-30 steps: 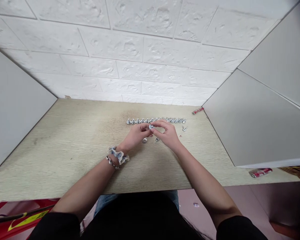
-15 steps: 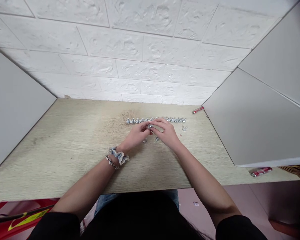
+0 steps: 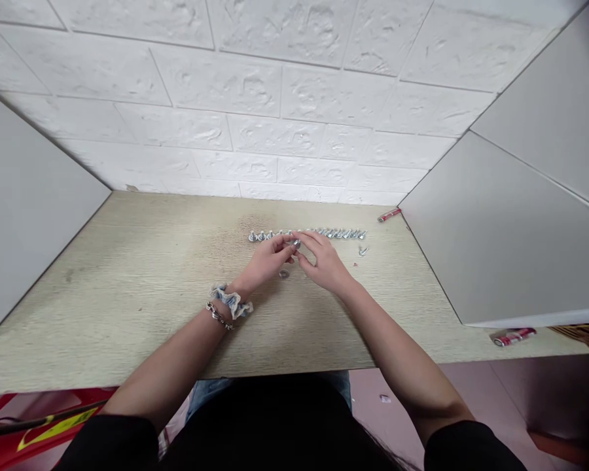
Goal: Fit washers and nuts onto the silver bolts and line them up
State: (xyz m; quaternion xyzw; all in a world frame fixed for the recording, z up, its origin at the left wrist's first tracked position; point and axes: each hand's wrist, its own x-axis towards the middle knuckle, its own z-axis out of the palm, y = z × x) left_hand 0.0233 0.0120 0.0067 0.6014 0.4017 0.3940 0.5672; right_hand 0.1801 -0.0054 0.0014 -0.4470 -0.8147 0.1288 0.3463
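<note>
Since the earlier frame, the small metal piece (image 3: 297,244) has tilted, its flat round face no longer toward me; the right hand (image 3: 328,265) has parted thumb from fingers slightly, and the little fitting seen in front of it is out of sight. Whether that fitting is picked up or just hidden, I cannot tell.

Grip, left hand (image 3: 269,258): closed, pinching the piece between thumb and fingers above the bench (image 3: 127,275). Grip, right: fingers curved around the piece; I cannot tell from here whether they press on it.

Progress, my judgement: mostly done. A long row of metal fasteners (image 3: 346,233) runs behind the hands, its middle partly covered. Those at the left end stand upright with a wide base; those toward the right lean and overlap.

Outstanding: the piece in hand, not set down; a washer (image 3: 284,274) lying flat in front of the left fingers; one loose fastener (image 3: 363,251) just in front of the row's right end, apart from it.
</note>
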